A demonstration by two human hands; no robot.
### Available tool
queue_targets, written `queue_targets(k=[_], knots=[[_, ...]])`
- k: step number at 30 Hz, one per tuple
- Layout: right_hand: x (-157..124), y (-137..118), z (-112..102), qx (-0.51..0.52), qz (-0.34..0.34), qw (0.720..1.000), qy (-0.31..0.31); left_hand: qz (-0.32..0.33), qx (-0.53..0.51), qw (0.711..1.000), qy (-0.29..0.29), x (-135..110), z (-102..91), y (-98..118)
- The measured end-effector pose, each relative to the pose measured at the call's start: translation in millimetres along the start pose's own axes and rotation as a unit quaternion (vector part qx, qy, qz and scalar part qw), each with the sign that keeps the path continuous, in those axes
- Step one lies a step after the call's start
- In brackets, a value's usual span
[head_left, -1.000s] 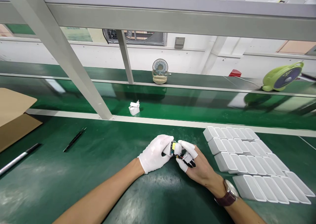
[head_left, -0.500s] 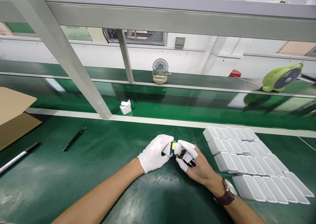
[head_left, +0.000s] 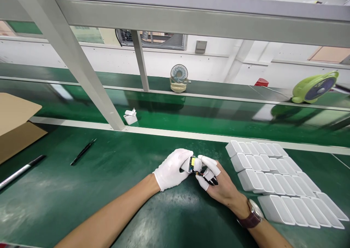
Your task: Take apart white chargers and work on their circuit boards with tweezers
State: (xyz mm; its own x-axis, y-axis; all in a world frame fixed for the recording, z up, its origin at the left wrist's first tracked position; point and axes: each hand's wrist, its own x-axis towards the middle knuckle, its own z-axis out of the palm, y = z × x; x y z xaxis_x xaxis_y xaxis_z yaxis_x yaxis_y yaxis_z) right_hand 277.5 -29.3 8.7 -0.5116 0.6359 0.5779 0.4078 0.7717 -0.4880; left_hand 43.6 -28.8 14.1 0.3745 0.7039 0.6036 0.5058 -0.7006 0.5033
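- The left hand (head_left: 172, 169), in a white glove, grips a small white casing (head_left: 186, 165), its fingers closed around it.
- The right hand (head_left: 218, 182), with white covers on the thumb and fingers, pinches the other side of the same work; a brown-strapped watch (head_left: 254, 213) sits on that wrist.
- Between the hands, at the casing's 3 o'clock, show electronic parts with a yellow patch (head_left: 193, 162).
- Within the right hand's grasp, at the patch's 4 o'clock, lie a small white block (head_left: 208, 174) and a black piece (head_left: 213, 181) too small to identify.
- From the casing, white cases (head_left: 269, 178) stand in four rows on the green bench (head_left: 131, 175), towards 3 o'clock.
- Black tweezers (head_left: 83, 152) lie near 9 o'clock, a marker (head_left: 23, 172) farther out that way.
- A small white box (head_left: 130, 118) rests beyond the bench's pale edge strip, at 10 o'clock.
- A green fan (head_left: 314, 87) stands well apart, at 2 o'clock.
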Motion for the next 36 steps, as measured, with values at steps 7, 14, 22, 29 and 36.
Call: queue_targets(k=[7,14,22,29,36], knots=[[1.8,-0.4,0.6,0.001,-0.001,1.0,-0.001,0.003,0.0,1.0,-0.007,-0.4,0.0,-1.0],[1.8,0.5,0.5,-0.001,-0.006,1.0,0.003,0.001,0.004,1.0,-0.01,-0.1,0.6,-0.9],[-0.9,2.2,1.3,0.008,0.008,1.0,-0.006,0.002,0.002,1.0,-0.012,1.9,-0.5,0.2],[2.6,0.1,-0.9,0.007,-0.01,1.0,-0.002,-0.005,0.004,1.0,-0.014,3.5,-0.8,1.6],[0.8,2.0,4.7,-0.002,-0.007,1.0,-0.01,-0.019,-0.002,0.999,-0.029,1.1,1.1,1.1]])
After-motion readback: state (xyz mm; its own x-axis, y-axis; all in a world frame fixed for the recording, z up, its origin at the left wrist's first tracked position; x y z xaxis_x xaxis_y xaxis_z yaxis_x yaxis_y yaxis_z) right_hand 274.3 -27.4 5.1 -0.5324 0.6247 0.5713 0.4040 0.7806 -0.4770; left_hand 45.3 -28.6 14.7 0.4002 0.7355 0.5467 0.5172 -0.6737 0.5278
